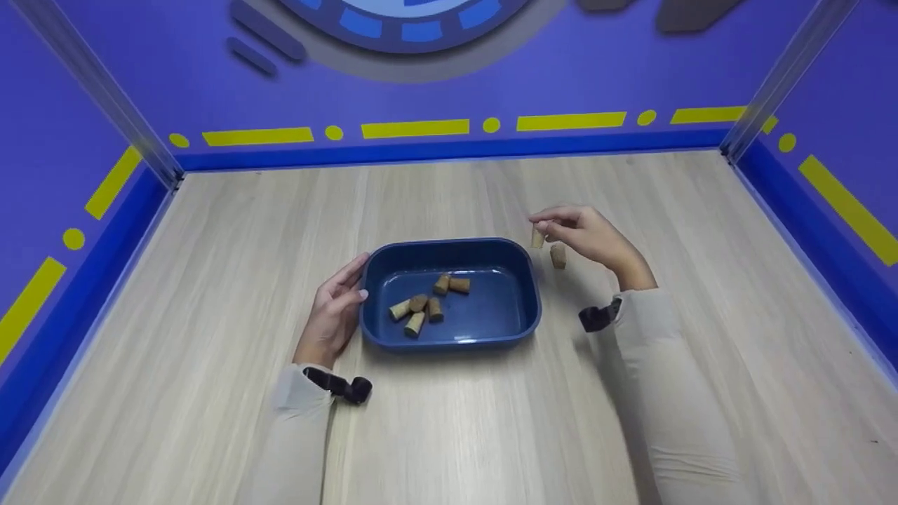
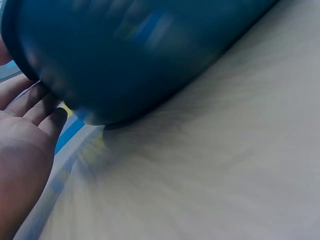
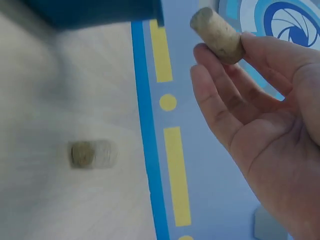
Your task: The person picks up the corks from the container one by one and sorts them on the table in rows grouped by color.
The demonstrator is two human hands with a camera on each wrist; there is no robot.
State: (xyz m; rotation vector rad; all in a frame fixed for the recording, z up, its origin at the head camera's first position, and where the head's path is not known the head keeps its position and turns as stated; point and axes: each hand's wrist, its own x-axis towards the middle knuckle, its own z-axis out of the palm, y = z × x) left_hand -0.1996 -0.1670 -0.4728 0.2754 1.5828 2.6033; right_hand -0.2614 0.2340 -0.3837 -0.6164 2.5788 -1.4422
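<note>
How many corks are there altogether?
8 visible: four corks clustered in the blue tray, two corks just beyond them, one cork pinched by the right hand, one cork on the table. More could be hidden.

Navy tray (image 1: pixel 487 308), tan-brown corks (image 1: pixel 435 309), pale wood-grain table (image 1: pixel 463 435).
Corks in tray mix straw and darker brown; held cork (image 3: pixel 217 36) at the tray's 2 o'clock pale tan, speckled; loose cork (image 1: pixel 558 257) just past it browner. Wall (image 1: pixel 596 77) at 12 o'clock violet-blue — yellow dashes (image 1: pixel 415 128) alternating with yellow dots (image 1: pixel 491 125) over a bright blue strip (image 1: pixel 421 149), blue wheel graphic (image 1: pixel 414 31) with lighter blue blocks, grey surround. Sleeves (image 1: pixel 680 393) at 4 and 7 o'clock plain beige; wrist cameras (image 1: pixel 359 390) black.
</note>
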